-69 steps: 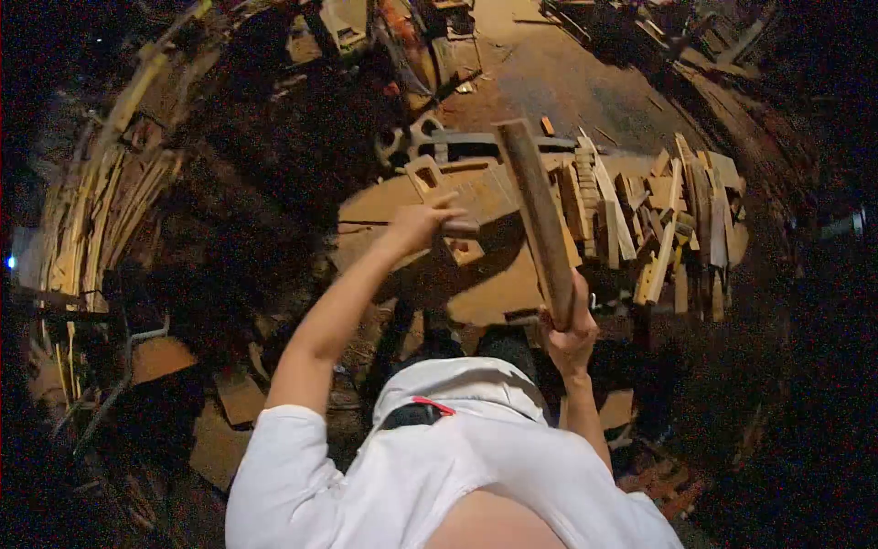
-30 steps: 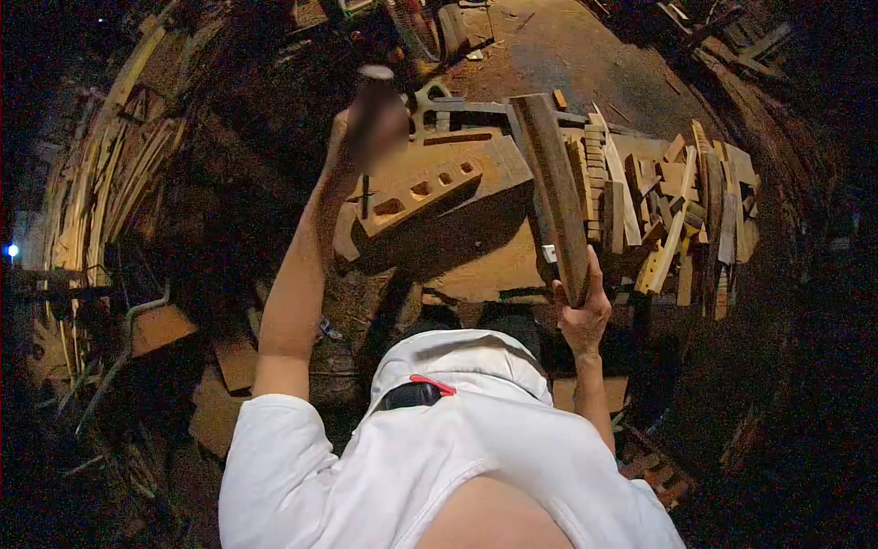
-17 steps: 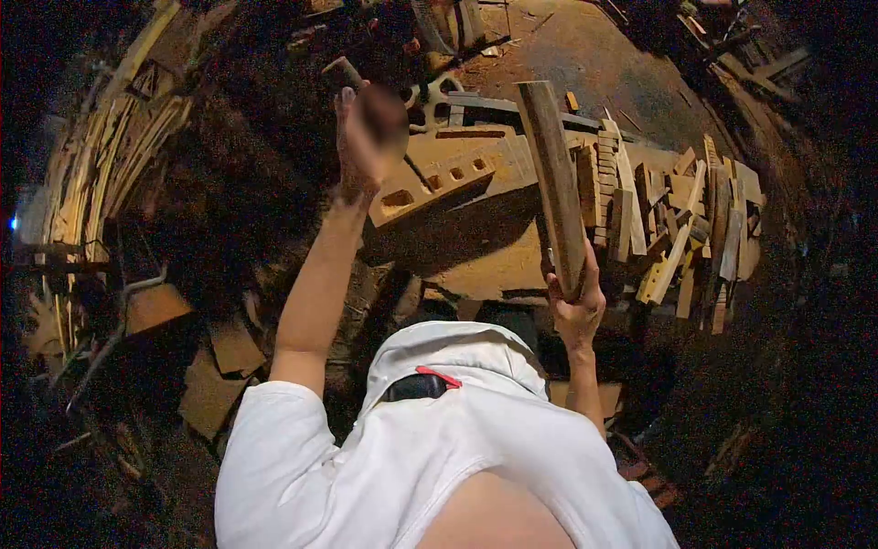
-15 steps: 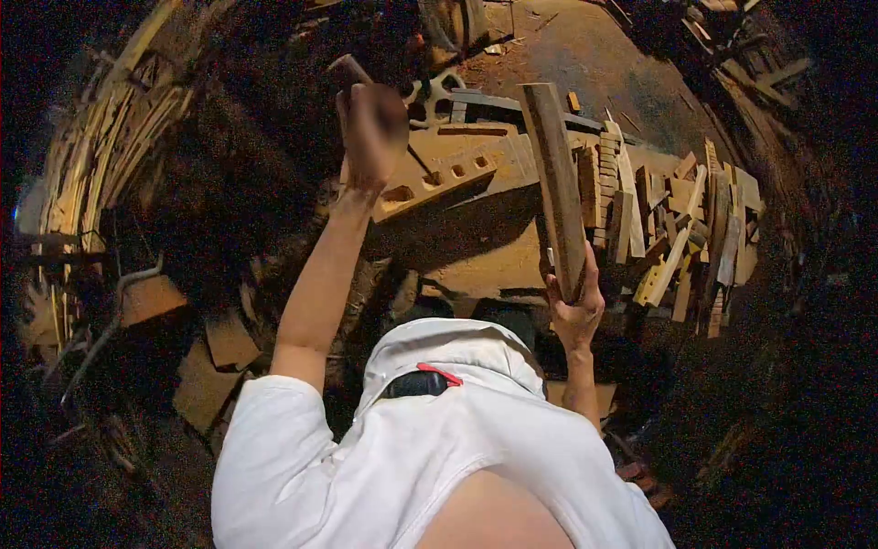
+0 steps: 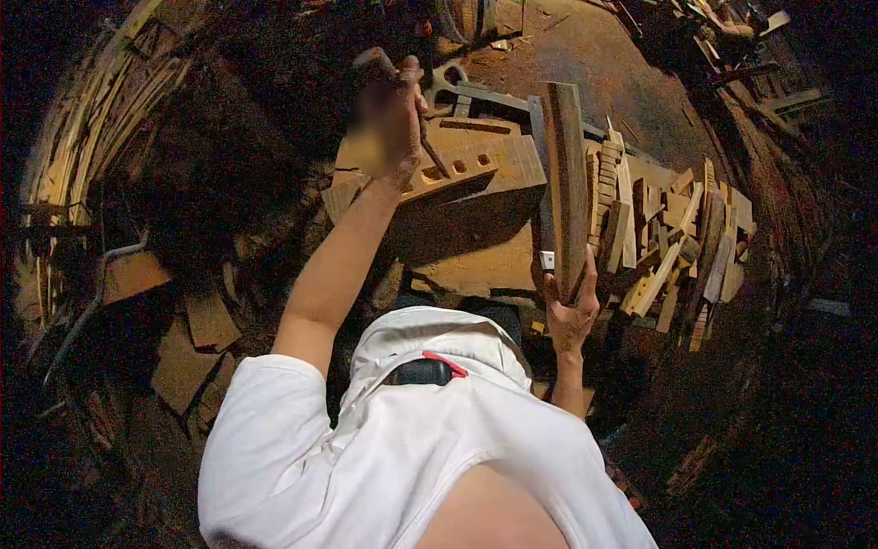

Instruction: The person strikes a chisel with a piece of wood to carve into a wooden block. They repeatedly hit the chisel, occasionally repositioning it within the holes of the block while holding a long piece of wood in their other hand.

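My left hand (image 5: 393, 123) is wrapped around a chisel, partly blurred. Its brown handle end (image 5: 372, 66) shows above the fist, and the thin dark shaft (image 5: 437, 157) slants down to the row of square holes in a thick wooden beam (image 5: 523, 166). My left forearm crosses the near end of the beam. In my right hand (image 5: 573, 316) is a long squared wooden billet (image 5: 565, 174), gripped at its lower end and standing up beyond the fingers. Just left of the billet runs a flat grey strip (image 5: 546, 206) with a white end.
Many small wood offcuts (image 5: 677, 238) lie heaped to the right of the billet. Long thin strips of wood (image 5: 101, 137) stand at the far left. A bent grey rod (image 5: 96, 306) and flat boards (image 5: 192, 366) lie at lower left. Sawdust-covered ground (image 5: 585, 46) stretches beyond.
My left hand has moved right along the beam with the chisel, and its forearm now covers the nearest hole. The billet in my right hand stands more upright, its top slightly further right.
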Motion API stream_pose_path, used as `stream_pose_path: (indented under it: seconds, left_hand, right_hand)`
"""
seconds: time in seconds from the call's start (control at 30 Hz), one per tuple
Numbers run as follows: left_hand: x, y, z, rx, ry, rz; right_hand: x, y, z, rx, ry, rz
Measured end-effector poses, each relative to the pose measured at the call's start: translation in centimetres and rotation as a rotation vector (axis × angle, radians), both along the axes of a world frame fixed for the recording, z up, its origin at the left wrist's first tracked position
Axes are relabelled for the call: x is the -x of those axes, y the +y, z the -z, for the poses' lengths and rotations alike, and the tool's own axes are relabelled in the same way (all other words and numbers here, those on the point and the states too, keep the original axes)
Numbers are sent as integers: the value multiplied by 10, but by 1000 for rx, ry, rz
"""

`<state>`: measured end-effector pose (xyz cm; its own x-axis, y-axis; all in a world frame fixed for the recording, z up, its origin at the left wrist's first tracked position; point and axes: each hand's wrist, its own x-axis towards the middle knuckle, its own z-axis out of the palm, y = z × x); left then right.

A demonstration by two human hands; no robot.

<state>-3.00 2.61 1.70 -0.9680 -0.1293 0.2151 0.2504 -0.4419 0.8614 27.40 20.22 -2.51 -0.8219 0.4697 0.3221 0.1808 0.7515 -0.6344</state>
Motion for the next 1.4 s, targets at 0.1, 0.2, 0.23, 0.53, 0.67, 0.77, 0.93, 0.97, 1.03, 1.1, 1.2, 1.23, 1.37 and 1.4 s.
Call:
stream_pose_path:
  seconds: [0.1,0.2,0.23,0.53,0.67,0.77,0.93,0.97,1.03,1.1,1.2,1.23,1.37,1.4]
  left_hand:
    - [4,9,0,63,25,-48]
    - [6,17,6,58,24,-27]
    - [7,19,8,37,-5,-3]
    - [5,37,24,37,9,98]
    - [6,40,32,131,25,110]
    - [5,41,34,159,89,101]
    - [3,41,38,160,34,143]
    - [3,41,38,180,30,148]
    - [1,42,38,215,55,137]
    - [-3,41,40,248,81,126]
    - [-5,45,49,297,106,127]
    - [-2,47,63,286,115,121]
    - [-6,61,77,145,54,315]
    - [-20,66,71,307,80,320]
  right_hand:
    - [-1,2,10,68,-9,29]
    - [-3,4,13,43,-45,45]
    - [-2,5,13,45,-49,50]
    - [3,8,13,-1,-1,64]
    - [5,10,16,7,3,67]
    - [8,11,16,0,2,61]
    - [10,9,10,156,-90,69]
    - [11,9,10,156,-77,67]
    - [13,10,14,154,-63,61]
    - [16,11,17,68,32,36]
    - [13,9,8,109,-24,59]
    - [12,7,6,97,-16,55]
    - [18,10,-3,133,-57,49]
    - [20,10,-5,120,-16,9]
